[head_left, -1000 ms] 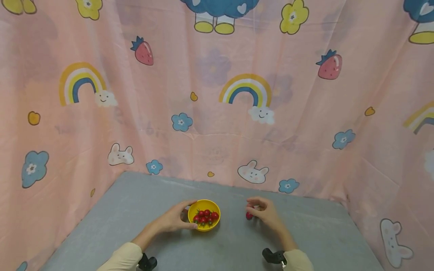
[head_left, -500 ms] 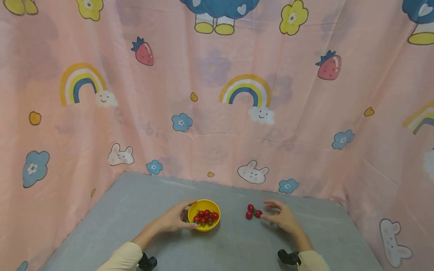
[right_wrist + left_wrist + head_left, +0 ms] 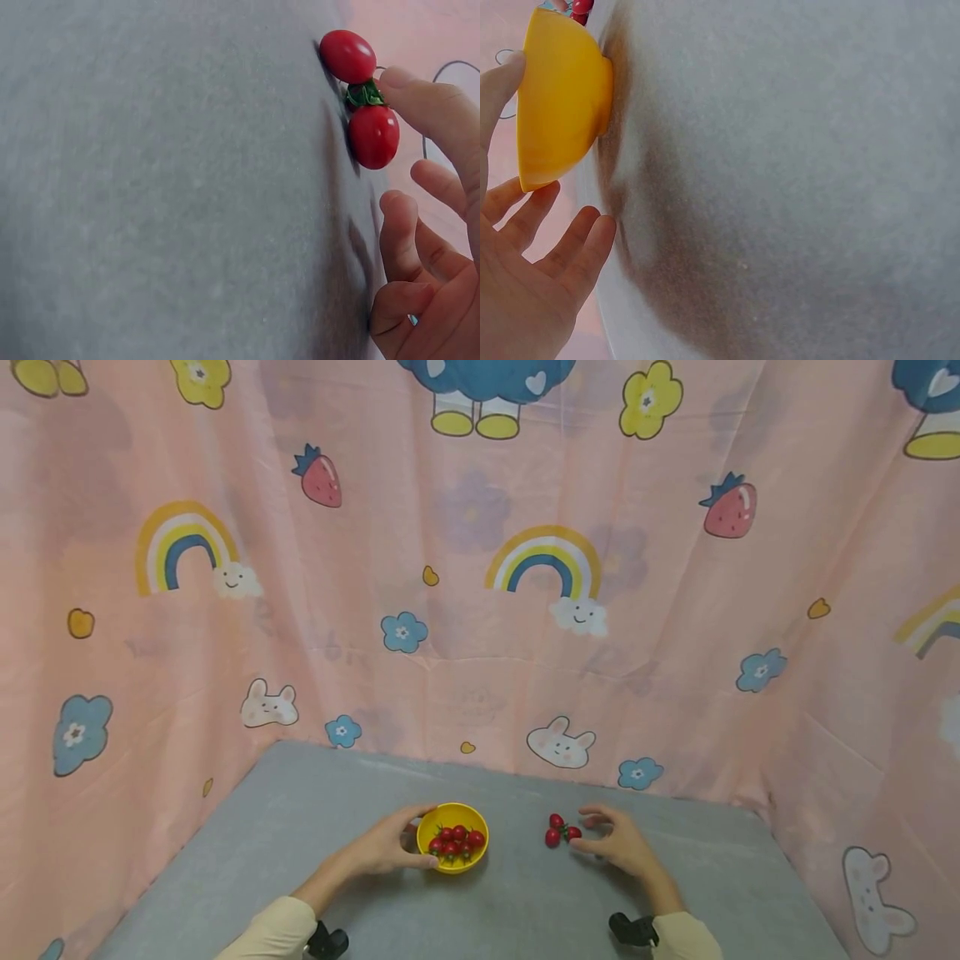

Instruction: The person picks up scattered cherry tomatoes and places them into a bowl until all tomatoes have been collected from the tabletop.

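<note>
A yellow bowl (image 3: 452, 865) stands on the grey table, with several red cherry tomatoes (image 3: 458, 832) lying in it. My left hand (image 3: 381, 843) holds the bowl from its left side, thumb at the near rim and fingers at the far rim; the left wrist view shows the bowl's outer wall (image 3: 562, 97) between them. To the bowl's right lies a little cluster of three loose cherry tomatoes (image 3: 552, 837). Right beside them is my right hand (image 3: 621, 843), fingers loosely bent and holding nothing. In the right wrist view one tomato (image 3: 373, 136) shows near the thumb, and the third is mostly hidden.
The grey table (image 3: 480, 910) reaches back to a pink printed curtain (image 3: 420, 693), which also hangs at both sides. Black wrist mounts (image 3: 633, 930) sit at both cuffs. A gap of bare table separates the bowl from the loose tomatoes.
My right hand has drawn back to the right from over the loose tomatoes, uncovering them, then shifted slightly left again. The left hand and bowl stay in place.
</note>
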A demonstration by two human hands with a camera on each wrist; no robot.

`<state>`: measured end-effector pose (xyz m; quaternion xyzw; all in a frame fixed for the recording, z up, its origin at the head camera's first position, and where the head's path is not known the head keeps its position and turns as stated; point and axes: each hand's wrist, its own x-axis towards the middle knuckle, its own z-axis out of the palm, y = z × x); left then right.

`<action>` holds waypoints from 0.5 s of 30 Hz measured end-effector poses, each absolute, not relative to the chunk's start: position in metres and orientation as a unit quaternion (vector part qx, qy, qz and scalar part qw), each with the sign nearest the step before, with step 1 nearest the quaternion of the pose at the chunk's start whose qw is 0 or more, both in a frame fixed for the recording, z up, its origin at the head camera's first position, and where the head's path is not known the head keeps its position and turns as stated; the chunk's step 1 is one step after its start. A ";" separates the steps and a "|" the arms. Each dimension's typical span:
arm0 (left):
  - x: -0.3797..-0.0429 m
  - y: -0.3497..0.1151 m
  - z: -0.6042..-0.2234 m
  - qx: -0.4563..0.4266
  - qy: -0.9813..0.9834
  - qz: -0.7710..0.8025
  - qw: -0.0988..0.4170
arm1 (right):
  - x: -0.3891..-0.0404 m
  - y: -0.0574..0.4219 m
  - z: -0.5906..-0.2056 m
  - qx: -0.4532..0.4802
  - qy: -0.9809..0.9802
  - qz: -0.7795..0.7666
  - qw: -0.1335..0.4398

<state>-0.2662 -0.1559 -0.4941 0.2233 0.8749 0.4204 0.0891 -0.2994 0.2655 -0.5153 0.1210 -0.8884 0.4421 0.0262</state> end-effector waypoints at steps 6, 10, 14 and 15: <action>-0.267 -0.156 -0.495 0.221 0.876 0.419 0.090 | -0.301 0.262 -0.516 0.115 -0.894 0.432 0.025; -0.268 -0.156 -0.496 0.221 0.876 0.418 0.093 | -0.305 0.260 -0.518 0.130 -0.892 0.433 0.027; -0.269 -0.157 -0.497 0.223 0.877 0.416 0.091 | -0.307 0.258 -0.521 0.150 -0.887 0.435 0.030; -0.269 -0.157 -0.497 0.223 0.877 0.415 0.091 | -0.308 0.258 -0.521 0.152 -0.888 0.433 0.030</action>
